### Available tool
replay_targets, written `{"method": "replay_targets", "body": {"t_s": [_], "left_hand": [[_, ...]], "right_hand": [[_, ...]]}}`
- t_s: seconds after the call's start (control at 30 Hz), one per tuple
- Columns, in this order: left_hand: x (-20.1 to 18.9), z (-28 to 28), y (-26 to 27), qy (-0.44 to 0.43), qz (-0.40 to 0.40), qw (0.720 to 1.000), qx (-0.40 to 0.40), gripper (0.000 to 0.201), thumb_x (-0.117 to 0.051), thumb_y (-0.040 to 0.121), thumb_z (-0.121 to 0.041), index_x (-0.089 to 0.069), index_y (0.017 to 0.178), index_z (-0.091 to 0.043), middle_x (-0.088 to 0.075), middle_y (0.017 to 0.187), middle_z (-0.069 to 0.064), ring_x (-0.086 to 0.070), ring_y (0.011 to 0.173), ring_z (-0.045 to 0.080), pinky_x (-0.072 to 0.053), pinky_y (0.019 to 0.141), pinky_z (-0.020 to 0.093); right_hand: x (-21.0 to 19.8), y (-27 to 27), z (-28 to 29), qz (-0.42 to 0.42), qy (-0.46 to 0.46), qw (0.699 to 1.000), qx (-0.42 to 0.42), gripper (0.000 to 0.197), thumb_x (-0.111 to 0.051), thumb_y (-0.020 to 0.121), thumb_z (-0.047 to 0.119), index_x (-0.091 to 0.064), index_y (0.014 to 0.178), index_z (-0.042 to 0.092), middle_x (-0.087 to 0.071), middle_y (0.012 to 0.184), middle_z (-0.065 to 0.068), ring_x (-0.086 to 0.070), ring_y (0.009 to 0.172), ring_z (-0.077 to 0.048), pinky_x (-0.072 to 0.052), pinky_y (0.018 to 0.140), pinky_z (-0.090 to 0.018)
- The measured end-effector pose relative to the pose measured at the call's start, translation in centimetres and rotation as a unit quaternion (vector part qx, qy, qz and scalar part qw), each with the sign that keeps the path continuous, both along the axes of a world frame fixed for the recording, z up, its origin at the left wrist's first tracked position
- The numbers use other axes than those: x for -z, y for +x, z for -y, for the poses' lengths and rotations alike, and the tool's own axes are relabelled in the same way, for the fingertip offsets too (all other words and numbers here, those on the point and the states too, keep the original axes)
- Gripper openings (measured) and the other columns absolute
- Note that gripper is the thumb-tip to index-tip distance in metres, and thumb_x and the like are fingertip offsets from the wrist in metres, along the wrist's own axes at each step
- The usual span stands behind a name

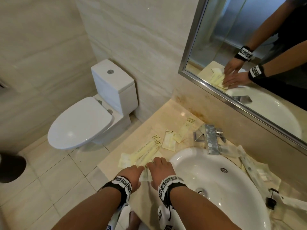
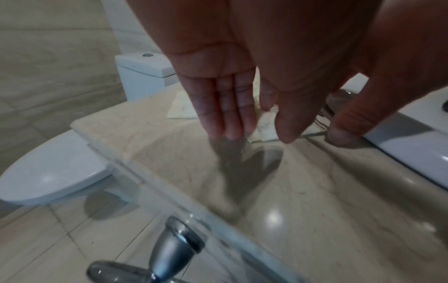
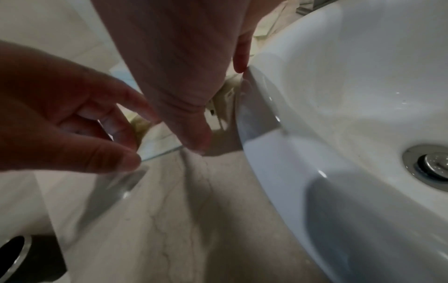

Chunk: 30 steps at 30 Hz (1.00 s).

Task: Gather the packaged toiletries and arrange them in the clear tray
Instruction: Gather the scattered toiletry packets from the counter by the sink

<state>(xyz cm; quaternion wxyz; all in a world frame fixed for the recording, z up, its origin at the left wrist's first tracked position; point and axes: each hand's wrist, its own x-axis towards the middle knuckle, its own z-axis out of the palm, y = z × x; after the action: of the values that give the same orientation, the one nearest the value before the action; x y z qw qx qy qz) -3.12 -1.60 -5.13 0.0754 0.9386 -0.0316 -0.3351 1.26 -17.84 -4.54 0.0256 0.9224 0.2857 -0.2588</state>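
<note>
Several pale yellow packets (image 1: 147, 150) lie spread on the beige counter (image 1: 176, 113), left of the sink. Long sachets fan out just ahead of my hands, a square one (image 1: 124, 161) is at the left, and more (image 1: 168, 141) sit near the tap. My left hand (image 1: 132, 173) and right hand (image 1: 159, 166) are side by side at the packets' near end, fingers reaching down to the counter. The left wrist view shows my left hand (image 2: 242, 114) with straight fingers. The clear tray (image 2: 135, 172) is a faint transparent rim under the hands; its edge (image 3: 155, 153) runs by my right hand (image 3: 184, 114).
The white sink (image 1: 216, 188) and steel tap (image 1: 211, 140) are on my right. More wrapped items (image 1: 252, 168) lie behind the basin. A toilet (image 1: 86, 120) and a dark bin (image 1: 10, 168) stand on the floor to the left. The mirror (image 1: 249, 47) hangs above.
</note>
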Motion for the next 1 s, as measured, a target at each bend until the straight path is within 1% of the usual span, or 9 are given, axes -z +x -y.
{"method": "replay_targets", "body": {"t_s": [0.13, 0.3, 0.43, 0.57, 0.73, 0.8, 0.87, 0.9, 1.0], "left_hand": [[0.3, -0.1, -0.4, 0.001, 0.004, 1.000, -0.008, 0.065, -0.058, 0.090, -0.032, -0.030, 0.148, -0.026, -0.050, 0.135, 0.010, -0.052, 0.121, 0.031, -0.045, 0.099, 0.041], [0.6, -0.1, -1.2, -0.025, 0.006, 1.000, -0.018, 0.063, -0.059, 0.090, -0.033, -0.034, 0.146, -0.024, -0.050, 0.137, 0.009, -0.051, 0.122, 0.030, -0.044, 0.099, 0.040], [0.0, -0.3, -2.3, -0.054, 0.009, 0.998, -0.040, 0.067, -0.059, 0.090, -0.036, -0.030, 0.150, -0.027, -0.047, 0.142, 0.006, -0.049, 0.126, 0.029, -0.042, 0.103, 0.038], [-2.1, -0.8, -2.1, -0.069, 0.049, 0.995, -0.061, 0.073, -0.061, 0.087, -0.041, -0.025, 0.150, -0.031, -0.045, 0.140, 0.005, -0.052, 0.121, 0.027, -0.046, 0.098, 0.038], [-4.9, -0.3, 0.7, -0.104, 0.076, 0.991, -0.040, 0.092, -0.069, 0.078, -0.045, -0.017, 0.153, -0.032, -0.029, 0.152, 0.002, -0.055, 0.122, 0.028, -0.049, 0.098, 0.039], [-5.8, 0.6, 2.0, -0.125, 0.073, 0.989, -0.018, 0.079, -0.068, 0.081, -0.043, -0.029, 0.149, -0.031, -0.036, 0.149, 0.001, -0.058, 0.117, 0.028, -0.050, 0.096, 0.039], [-6.8, 1.6, 3.3, -0.142, 0.079, 0.987, -0.019, 0.047, -0.057, 0.089, -0.044, -0.049, 0.132, -0.027, -0.053, 0.133, 0.004, -0.062, 0.107, 0.027, -0.052, 0.090, 0.039], [-7.1, 2.0, 3.8, -0.138, 0.083, 0.987, -0.022, 0.037, -0.051, 0.092, -0.044, -0.054, 0.123, -0.023, -0.059, 0.124, 0.005, -0.062, 0.103, 0.027, -0.052, 0.088, 0.038], [-6.8, 2.6, 5.0, -0.101, 0.088, 0.991, -0.011, 0.035, -0.046, 0.097, -0.046, -0.054, 0.118, -0.018, -0.064, 0.115, 0.005, -0.061, 0.101, 0.027, -0.051, 0.086, 0.037]], "right_hand": [[0.0, -0.5, -0.6, 0.022, -0.006, 1.000, 0.005, 0.051, -0.068, 0.083, 0.022, -0.048, 0.131, 0.020, -0.048, 0.128, -0.008, -0.046, 0.120, -0.032, -0.042, 0.094, -0.044], [0.0, -0.8, -1.1, 0.018, -0.013, 1.000, -0.017, 0.039, -0.054, 0.092, 0.011, -0.049, 0.131, 0.013, -0.052, 0.129, -0.011, -0.049, 0.121, -0.033, -0.043, 0.091, -0.044], [-0.8, 0.0, -0.8, 0.001, -0.015, 1.000, -0.021, 0.034, -0.055, 0.091, 0.007, -0.051, 0.125, 0.010, -0.055, 0.124, -0.013, -0.053, 0.116, -0.033, -0.045, 0.085, -0.041], [-2.7, 0.6, 0.4, -0.025, 0.045, 0.998, 0.046, 0.033, -0.058, 0.089, 0.007, -0.054, 0.120, 0.017, -0.058, 0.115, -0.007, -0.059, 0.106, -0.028, -0.048, 0.081, -0.037], [-5.5, 1.3, 1.4, -0.037, 0.116, 0.987, 0.107, 0.027, -0.058, 0.089, 0.017, -0.058, 0.113, 0.030, -0.063, 0.108, 0.004, -0.062, 0.098, -0.021, -0.049, 0.081, -0.032], [-6.5, 1.7, 1.7, -0.043, 0.146, 0.979, 0.136, 0.026, -0.057, 0.090, 0.020, -0.060, 0.114, 0.030, -0.064, 0.108, 0.005, -0.062, 0.096, -0.019, -0.048, 0.082, -0.030], [-7.3, 2.1, 2.0, -0.057, 0.175, 0.970, 0.157, 0.026, -0.056, 0.091, 0.021, -0.062, 0.116, 0.028, -0.066, 0.108, 0.004, -0.060, 0.093, -0.018, -0.046, 0.078, -0.028], [-7.5, 2.2, 2.2, -0.063, 0.190, 0.965, 0.170, 0.026, -0.056, 0.091, 0.022, -0.062, 0.116, 0.026, -0.067, 0.106, 0.003, -0.059, 0.091, -0.018, -0.045, 0.077, -0.028], [-8.0, 2.7, 3.0, -0.071, 0.229, 0.945, 0.223, 0.027, -0.058, 0.089, 0.026, -0.062, 0.116, 0.028, -0.068, 0.100, 0.004, -0.061, 0.089, -0.018, -0.052, 0.079, -0.032]]}}
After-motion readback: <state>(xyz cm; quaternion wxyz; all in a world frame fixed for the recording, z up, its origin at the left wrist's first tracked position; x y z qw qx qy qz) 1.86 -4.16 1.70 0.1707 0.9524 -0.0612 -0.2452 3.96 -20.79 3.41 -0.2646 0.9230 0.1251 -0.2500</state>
